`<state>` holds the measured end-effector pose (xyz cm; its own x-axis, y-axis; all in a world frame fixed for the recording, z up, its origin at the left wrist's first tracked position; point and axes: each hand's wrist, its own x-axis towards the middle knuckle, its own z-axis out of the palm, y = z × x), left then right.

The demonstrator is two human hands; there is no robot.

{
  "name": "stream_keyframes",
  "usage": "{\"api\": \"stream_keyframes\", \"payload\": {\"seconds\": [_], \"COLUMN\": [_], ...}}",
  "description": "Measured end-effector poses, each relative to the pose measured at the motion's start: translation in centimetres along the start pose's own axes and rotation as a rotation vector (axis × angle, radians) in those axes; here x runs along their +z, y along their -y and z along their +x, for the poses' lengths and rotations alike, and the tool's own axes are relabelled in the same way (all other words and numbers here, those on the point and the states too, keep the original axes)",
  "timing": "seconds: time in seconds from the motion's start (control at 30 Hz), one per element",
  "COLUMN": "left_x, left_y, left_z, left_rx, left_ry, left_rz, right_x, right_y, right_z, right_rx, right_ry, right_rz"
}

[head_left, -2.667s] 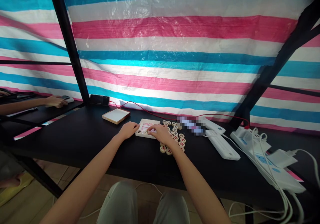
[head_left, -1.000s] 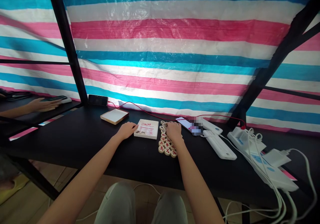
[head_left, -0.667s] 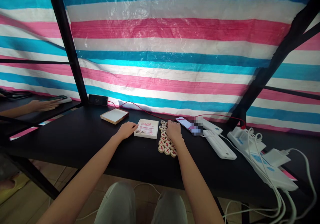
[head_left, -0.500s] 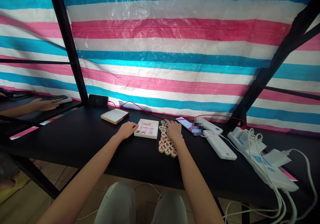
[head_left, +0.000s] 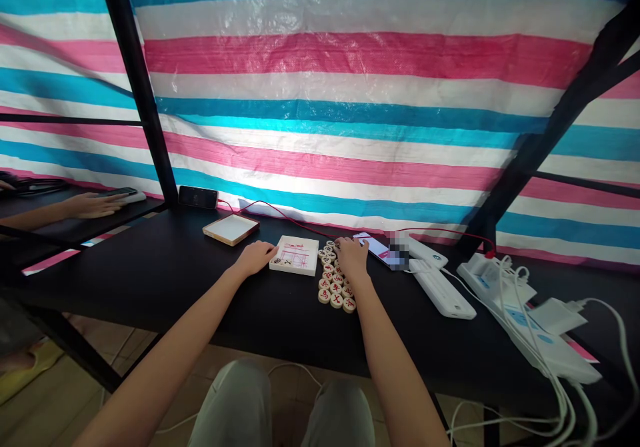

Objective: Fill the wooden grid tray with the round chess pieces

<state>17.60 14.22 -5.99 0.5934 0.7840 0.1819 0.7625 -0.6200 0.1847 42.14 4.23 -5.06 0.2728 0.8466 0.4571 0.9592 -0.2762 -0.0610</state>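
A small white tray [head_left: 295, 256] with red lines printed inside lies on the black table [head_left: 165, 274], with a few round pieces at its near-left corner. My left hand [head_left: 256, 258] rests against the tray's left edge with its fingers curled round the corner. To the right of the tray lies a heap of round wooden chess pieces [head_left: 334, 286] marked in red and black. My right hand [head_left: 353, 256] sits on the far end of that heap, fingers bent down onto the pieces. What they pinch is hidden.
A wooden-rimmed lid [head_left: 231, 228] and a dark phone [head_left: 199, 197] lie further left. A lit phone [head_left: 376, 246] on a red cable, white power banks [head_left: 443, 292] and power strips [head_left: 505, 294] with cables fill the right. Another person's hand [head_left: 93, 204] rests on the neighbouring table.
My right hand left the tray and moved right onto the heap of pieces, then crept slightly toward its far end. My left hand stayed at the tray's edge.
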Motion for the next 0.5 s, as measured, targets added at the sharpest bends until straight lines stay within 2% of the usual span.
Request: {"api": "stream_keyframes", "payload": {"seconds": [0.13, 0.33, 0.5], "left_x": [0.1, 0.1, 0.1], "left_y": [0.1, 0.0, 0.0], "left_z": [0.0, 0.1, 0.1], "left_rx": [0.017, -0.009, 0.002], "left_ry": [-0.004, -0.008, -0.011], "left_rz": [-0.012, 0.007, 0.012], "right_x": [-1.3, -2.3, -1.7], "right_y": [0.8, 3.1, 3.5], "right_z": [0.2, -0.2, -0.5], "right_rx": [-0.010, -0.344, -0.374], "right_ry": [-0.094, 0.161, 0.289], "right_rz": [0.181, 0.662, 0.677]}}
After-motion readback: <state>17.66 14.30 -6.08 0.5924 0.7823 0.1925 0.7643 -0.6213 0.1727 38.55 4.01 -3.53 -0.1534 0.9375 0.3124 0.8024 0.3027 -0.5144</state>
